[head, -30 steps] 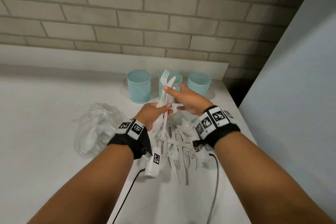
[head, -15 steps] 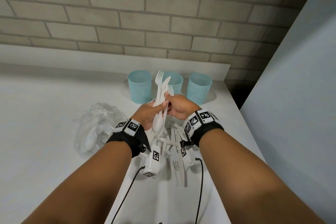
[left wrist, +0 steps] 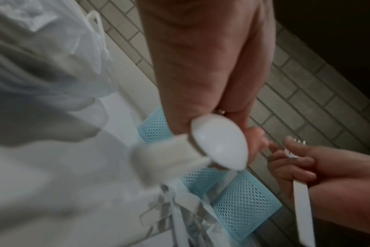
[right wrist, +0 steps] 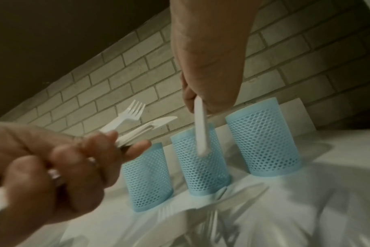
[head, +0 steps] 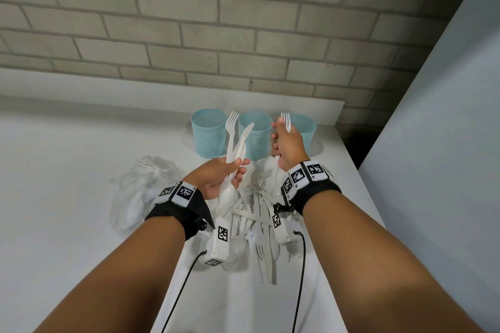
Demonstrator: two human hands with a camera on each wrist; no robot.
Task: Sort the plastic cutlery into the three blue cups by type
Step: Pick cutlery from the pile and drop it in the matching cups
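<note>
Three blue mesh cups stand in a row at the back of the white counter: left cup point(head: 209, 134), middle cup point(head: 255, 136), right cup point(head: 305, 130). My left hand point(head: 220, 174) grips a bundle of white cutlery point(head: 234, 143): a fork, a knife and a spoon point(left wrist: 220, 147) whose bowl points toward me. My right hand point(head: 286, 143) holds a single white fork point(head: 286, 121), tines up, in front of the middle and right cups; its handle point(right wrist: 201, 127) hangs in front of the middle cup point(right wrist: 197, 158). A loose pile of white cutlery point(head: 257, 213) lies under both hands.
A crumpled clear plastic bag point(head: 143, 186) lies left of the pile. A brick wall point(head: 243, 21) rises behind the cups, and a grey panel point(head: 446, 143) closes off the right side. The counter's right edge point(head: 359, 189) runs close to the right cup.
My right hand has pulled one fork out of the bundle and carried it up and to the right, toward the middle and right cups. The left hand still holds the rest.
</note>
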